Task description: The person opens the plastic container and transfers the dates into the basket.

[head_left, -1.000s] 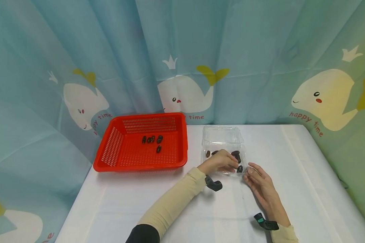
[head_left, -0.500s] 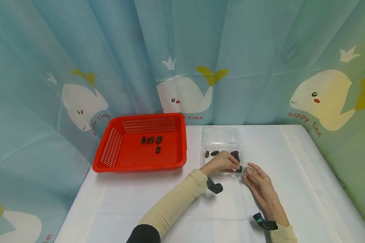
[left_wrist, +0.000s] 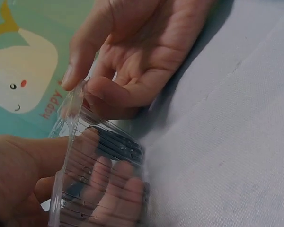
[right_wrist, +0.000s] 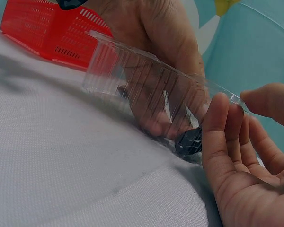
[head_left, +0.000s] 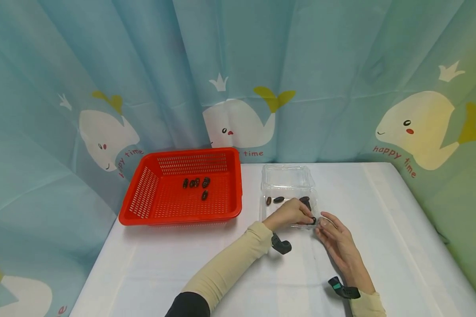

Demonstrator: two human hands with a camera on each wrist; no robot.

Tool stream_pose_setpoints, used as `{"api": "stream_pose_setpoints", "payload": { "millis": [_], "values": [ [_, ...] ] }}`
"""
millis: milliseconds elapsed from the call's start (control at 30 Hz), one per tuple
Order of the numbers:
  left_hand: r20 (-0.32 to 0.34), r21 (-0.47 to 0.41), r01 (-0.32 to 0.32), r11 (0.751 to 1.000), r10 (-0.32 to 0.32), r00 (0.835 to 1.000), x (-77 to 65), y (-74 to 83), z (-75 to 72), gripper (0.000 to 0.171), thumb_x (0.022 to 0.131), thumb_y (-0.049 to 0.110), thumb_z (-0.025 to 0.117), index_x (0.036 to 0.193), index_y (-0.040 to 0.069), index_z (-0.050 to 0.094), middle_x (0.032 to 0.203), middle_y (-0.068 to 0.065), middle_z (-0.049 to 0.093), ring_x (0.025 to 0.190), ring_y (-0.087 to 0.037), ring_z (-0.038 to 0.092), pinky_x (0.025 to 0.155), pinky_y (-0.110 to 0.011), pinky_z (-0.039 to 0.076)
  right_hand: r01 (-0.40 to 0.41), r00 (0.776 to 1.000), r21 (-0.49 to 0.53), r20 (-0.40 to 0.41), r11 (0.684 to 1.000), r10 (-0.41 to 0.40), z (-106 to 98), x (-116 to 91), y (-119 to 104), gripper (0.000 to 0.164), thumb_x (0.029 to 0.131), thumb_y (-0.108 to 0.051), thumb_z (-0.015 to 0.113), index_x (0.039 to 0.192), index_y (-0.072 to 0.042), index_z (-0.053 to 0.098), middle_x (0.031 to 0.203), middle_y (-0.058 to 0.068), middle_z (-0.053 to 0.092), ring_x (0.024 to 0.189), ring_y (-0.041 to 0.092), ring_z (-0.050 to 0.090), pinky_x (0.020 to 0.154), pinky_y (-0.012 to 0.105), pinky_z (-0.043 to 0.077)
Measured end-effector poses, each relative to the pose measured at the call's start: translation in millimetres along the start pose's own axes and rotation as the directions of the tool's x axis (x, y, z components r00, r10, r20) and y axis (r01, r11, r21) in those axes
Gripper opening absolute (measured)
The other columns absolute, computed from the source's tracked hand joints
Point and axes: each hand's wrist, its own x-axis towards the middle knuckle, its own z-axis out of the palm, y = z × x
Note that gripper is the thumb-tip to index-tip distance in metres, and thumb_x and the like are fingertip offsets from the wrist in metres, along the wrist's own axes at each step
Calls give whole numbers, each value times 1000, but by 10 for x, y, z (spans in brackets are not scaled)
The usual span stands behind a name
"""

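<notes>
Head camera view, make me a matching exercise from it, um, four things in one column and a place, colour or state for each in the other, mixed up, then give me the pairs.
Things
1. Red basket
2. Left hand
3. Curtain
4. Right hand

Descriptions
a. Blue-green, printed with white whales
b. Holds the rim of the clear container between thumb and fingers
c. Has dark oval pieces lying in it
d. Reaches down inside the clear container

Right pairs: 1-c, 2-d, 3-a, 4-b
</notes>
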Motion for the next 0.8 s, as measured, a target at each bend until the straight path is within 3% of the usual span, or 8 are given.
{"api": "stream_pose_setpoints", "payload": {
  "millis": [467, 600, 800],
  "values": [
    [19, 63, -56, 996, 55, 998, 5, -34, -7, 19, 92, 17, 80, 106, 4, 78, 94, -2, 76, 71, -1, 57, 64, -13, 47, -15, 1000, 8, -15, 1000, 15, 21, 13, -3, 28, 108, -13, 56, 135, -18, 51, 108, -10, 62, 99, 2, 64, 90, 17, 58],
    [-13, 96, -60, 994, 62, 998, -13, -20, -30, 19, 94, 20, 77, 106, 5, 76, 90, -2, 75, 68, -1, 57, 62, -14, 46, -12, 1000, 19, -10, 1000, 12, 6, 15, 9, 27, 108, -12, 56, 133, -20, 52, 107, -9, 62, 98, 3, 65, 90, 17, 58],
    [-94, 144, -108, 984, 123, 988, -98, 2, -125, 20, 97, 25, 72, 109, 9, 73, 103, -4, 77, 81, -4, 64, 68, -15, 48, 2, 1000, 26, -4, 1000, -2, -2, 4, 0, 25, 108, -11, 56, 129, -23, 55, 107, -9, 62, 97, 3, 66, 90, 17, 58]
  ]
}}
